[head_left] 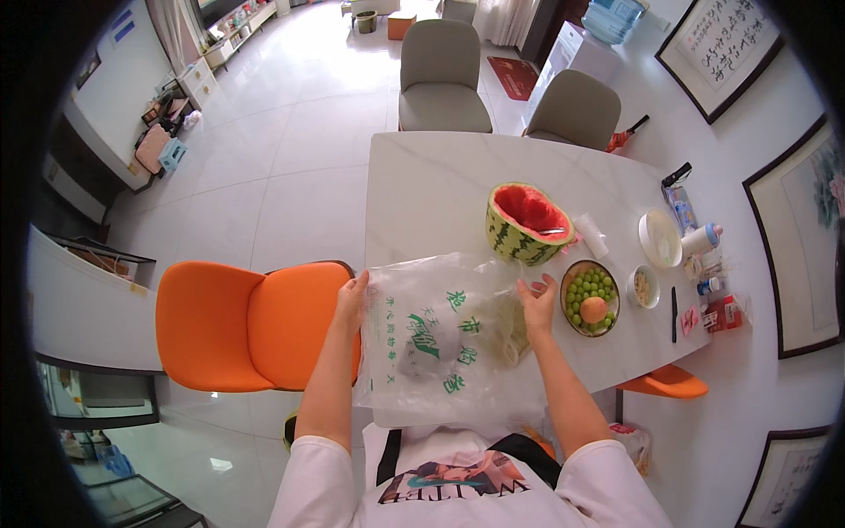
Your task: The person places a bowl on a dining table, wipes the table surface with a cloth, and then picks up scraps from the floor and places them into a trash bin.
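A translucent white plastic shopping bag (422, 343) with green printing lies spread flat over the table's near left part, its lower edge towards my body. My left hand (352, 305) pinches the bag's left edge, just past the table's side. At the bag's right edge is my right hand (539, 303), its thumb against the plastic and its other fingers bent and spread; whether it grips the film I cannot tell. Beyond the bag stands a cut watermelon (528, 224), hollowed, with a metal utensil in its red flesh. A bowl of green grapes (589, 288) with one round peach-coloured fruit (593, 309) sits right of my right hand.
The marble-patterned table (429, 191) also holds a roll of clear bags (592, 235), a white bowl (659, 239), a small bowl of food (642, 287) and a black stick-like object (674, 315). An orange chair (264, 323) stands left; grey chairs (441, 72) are opposite.
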`<move>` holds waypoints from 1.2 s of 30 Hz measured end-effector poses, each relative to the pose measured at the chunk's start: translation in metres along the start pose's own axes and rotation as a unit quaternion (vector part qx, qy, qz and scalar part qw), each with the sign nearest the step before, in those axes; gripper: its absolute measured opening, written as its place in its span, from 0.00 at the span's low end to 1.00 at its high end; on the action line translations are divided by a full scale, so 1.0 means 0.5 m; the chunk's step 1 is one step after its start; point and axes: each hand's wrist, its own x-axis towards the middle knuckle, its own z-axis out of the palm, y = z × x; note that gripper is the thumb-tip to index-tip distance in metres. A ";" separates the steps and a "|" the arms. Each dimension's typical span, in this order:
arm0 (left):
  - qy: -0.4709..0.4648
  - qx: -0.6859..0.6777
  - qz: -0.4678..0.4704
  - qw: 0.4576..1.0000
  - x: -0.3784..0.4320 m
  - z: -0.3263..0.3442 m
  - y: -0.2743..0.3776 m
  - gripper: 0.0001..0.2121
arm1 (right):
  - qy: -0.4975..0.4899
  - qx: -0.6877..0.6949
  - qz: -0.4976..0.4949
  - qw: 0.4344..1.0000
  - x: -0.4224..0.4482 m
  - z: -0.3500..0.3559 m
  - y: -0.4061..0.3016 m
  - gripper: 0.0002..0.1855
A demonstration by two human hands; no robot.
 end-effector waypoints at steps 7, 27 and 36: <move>0.090 0.211 -0.099 0.968 -0.071 -0.100 -0.014 0.22 | -0.408 -0.017 0.215 0.887 -0.113 -0.190 0.018 0.26; 0.231 0.402 0.127 0.877 -0.278 -0.227 -0.207 0.14 | -0.406 -0.153 0.011 0.901 -0.190 -0.255 0.036 0.11; 0.210 0.378 0.121 0.893 -0.322 -0.246 -0.226 0.09 | -0.435 -0.275 -0.023 0.857 -0.206 -0.242 0.070 0.16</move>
